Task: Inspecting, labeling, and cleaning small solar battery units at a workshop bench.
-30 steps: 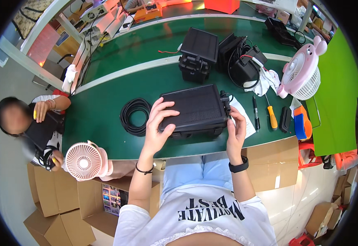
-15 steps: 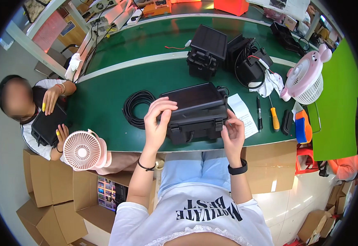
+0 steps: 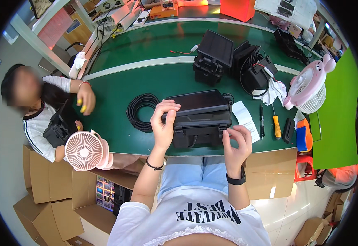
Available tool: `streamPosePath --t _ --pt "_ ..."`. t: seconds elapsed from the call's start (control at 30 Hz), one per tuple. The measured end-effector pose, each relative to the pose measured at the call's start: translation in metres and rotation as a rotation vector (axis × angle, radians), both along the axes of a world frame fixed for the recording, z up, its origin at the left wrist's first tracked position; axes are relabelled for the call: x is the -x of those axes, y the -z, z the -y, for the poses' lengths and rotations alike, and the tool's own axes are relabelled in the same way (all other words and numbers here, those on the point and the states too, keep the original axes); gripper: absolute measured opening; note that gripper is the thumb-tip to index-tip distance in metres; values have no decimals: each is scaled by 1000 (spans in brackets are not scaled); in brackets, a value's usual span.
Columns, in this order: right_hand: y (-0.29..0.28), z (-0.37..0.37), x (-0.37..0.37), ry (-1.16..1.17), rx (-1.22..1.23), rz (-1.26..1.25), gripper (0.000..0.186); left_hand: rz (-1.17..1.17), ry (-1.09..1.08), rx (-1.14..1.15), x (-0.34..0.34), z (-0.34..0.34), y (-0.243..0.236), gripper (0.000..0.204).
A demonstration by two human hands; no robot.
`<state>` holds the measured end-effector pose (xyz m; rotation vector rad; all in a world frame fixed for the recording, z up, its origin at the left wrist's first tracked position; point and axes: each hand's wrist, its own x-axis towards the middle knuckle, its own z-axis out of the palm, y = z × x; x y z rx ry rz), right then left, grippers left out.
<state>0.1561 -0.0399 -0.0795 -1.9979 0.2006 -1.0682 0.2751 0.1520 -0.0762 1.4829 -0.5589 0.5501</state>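
A black plastic case [image 3: 199,117] with a flat dark panel on its lid lies at the near edge of the green table, its latches facing me. My left hand [image 3: 164,127] grips its left end, fingers on top of the lid and thumb down the front. At the front right corner, my right hand [image 3: 238,144] has its thumb at the latch [image 3: 222,130], with the other fingers bent and apart. A coil of black cable [image 3: 133,119] lies left of the case. Behind the case's right end, a short black cable loop shows.
More black cases [image 3: 214,53] stand farther back. On the right lie a paper slip [image 3: 244,119], a pen [image 3: 262,123], a yellow screwdriver [image 3: 276,127], a tape roll [image 3: 304,135] and a pink fan [image 3: 308,88]. A co-worker [image 3: 43,106] sits left, behind another fan [image 3: 84,151].
My right hand's fingers have lifted off the case's right end and spread, while the thumb stays at the latch. At left, the co-worker's case has been tilted and one hand moved off it.
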Motion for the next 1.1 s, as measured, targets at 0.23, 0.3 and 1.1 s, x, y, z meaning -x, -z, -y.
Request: streamPosePath --t 0.23,0.3,1.1 --pt "15 -10 0 11 -104 124 16 -52 23 47 1 9 -2 6" --pt "21 -15 -2 -93 -452 244 18 -47 30 46 0 11 -3 7" --pt "17 14 -18 -413 -369 37 10 -22 -26 28 -1 10 2 10"
